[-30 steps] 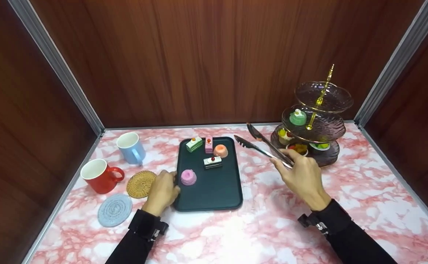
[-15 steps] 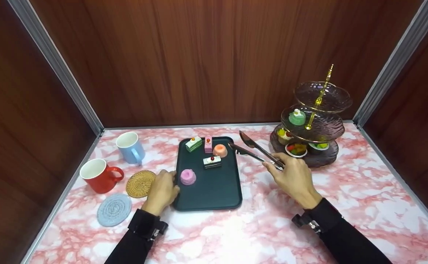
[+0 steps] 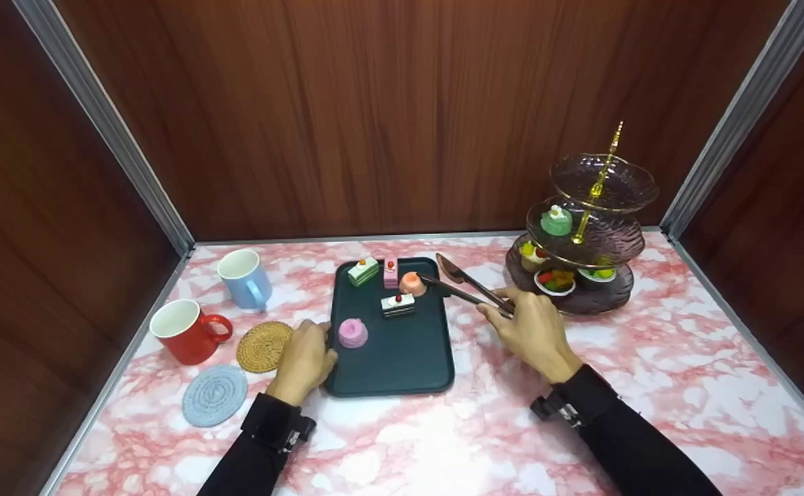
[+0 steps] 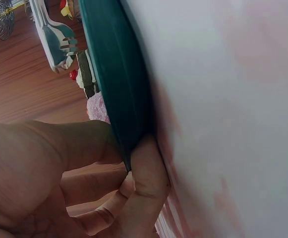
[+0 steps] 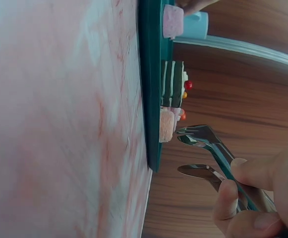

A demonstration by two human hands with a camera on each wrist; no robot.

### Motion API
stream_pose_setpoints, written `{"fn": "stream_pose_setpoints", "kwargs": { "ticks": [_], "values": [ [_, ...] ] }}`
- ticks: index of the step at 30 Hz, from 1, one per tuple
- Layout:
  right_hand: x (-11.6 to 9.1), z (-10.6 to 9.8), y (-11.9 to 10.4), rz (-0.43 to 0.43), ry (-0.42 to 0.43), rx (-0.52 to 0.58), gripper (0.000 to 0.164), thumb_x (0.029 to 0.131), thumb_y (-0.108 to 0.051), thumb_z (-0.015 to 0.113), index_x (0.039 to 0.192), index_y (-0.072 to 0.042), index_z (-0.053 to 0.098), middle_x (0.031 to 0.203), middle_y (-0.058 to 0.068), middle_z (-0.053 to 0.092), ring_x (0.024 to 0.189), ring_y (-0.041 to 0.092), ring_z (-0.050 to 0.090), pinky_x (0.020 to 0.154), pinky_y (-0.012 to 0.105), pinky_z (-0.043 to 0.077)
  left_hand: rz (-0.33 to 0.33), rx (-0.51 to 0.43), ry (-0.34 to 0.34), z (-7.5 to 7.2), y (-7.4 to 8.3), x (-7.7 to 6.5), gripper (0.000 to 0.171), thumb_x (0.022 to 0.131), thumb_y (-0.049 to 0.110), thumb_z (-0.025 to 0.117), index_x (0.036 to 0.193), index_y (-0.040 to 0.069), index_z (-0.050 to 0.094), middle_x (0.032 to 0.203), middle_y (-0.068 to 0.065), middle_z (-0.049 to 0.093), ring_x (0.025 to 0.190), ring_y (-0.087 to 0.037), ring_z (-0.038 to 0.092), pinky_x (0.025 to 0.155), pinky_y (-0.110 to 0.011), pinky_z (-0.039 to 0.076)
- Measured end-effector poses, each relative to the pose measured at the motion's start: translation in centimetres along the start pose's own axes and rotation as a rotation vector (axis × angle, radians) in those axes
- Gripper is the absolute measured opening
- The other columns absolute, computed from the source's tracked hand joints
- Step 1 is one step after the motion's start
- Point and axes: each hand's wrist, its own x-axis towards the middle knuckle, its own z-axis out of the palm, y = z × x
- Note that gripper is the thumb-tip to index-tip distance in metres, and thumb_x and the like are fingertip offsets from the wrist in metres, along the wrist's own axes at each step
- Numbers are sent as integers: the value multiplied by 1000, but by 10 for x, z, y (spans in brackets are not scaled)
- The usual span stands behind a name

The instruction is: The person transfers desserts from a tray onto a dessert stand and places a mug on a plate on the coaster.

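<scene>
My left hand (image 3: pixel 304 362) pinches the left rim of the dark green tray (image 3: pixel 402 368), thumb above and a finger under it in the left wrist view. In my right hand (image 3: pixel 532 337) I hold metal serving tongs (image 3: pixel 467 277), their arms spread apart. One tong tip reaches over the tray beside the orange cake (image 3: pixel 412 283); the other hangs past the tray's right edge. A green cake slice (image 3: pixel 363 271), a pink slice (image 3: pixel 390 273), a dark layered slice (image 3: pixel 398 305) and a round pink cake (image 3: pixel 353 333) also sit on the tray.
On the right stands a three-tier glass stand (image 3: pixel 608 300) with a green cake (image 3: pixel 557 221) on its middle tier and small cups of treats below. A blue mug (image 3: pixel 244 279), red mug (image 3: pixel 188 332), woven tan coaster (image 3: pixel 262 346) and grey coaster (image 3: pixel 215 395) are on the left.
My right hand has carried the tongs left and slightly down, from beside the glass stand to the tray's right side. The left hand and tray have stayed put.
</scene>
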Motion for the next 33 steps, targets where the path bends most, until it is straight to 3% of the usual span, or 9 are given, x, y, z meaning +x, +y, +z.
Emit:
{"fn": "stream_pose_setpoints", "kwargs": {
  "ticks": [13, 23, 33],
  "values": [
    [6, 17, -9, 8, -70, 2, 37, 76, -54, 65, 98, -24, 70, 49, -11, 48, 47, 10, 43, 40, 29, 28, -17, -9, -18, 0, 0, 1, 46, 68, 9, 69, 114, 6, 65, 93, -14, 57, 84, -29, 57, 77, -45, 49],
    [7, 27, -14, 20, -95, 27, 37, 76, -52, 67, 100, -24, 71, 56, -13, 56, 47, 9, 46, 42, 29, 30, -3, -3, -7, 0, 0, 1, 44, 68, 8, 69, 112, 5, 65, 90, -13, 57, 82, -28, 57, 75, -44, 49],
    [7, 31, -13, 35, -114, 19, 36, 76, -53, 66, 98, -25, 71, 53, -15, 54, 48, 10, 47, 42, 30, 30, -7, -8, -3, 0, 1, 0, 45, 69, 9, 69, 114, 5, 65, 92, -14, 58, 83, -28, 57, 74, -44, 49]
  ]
}}
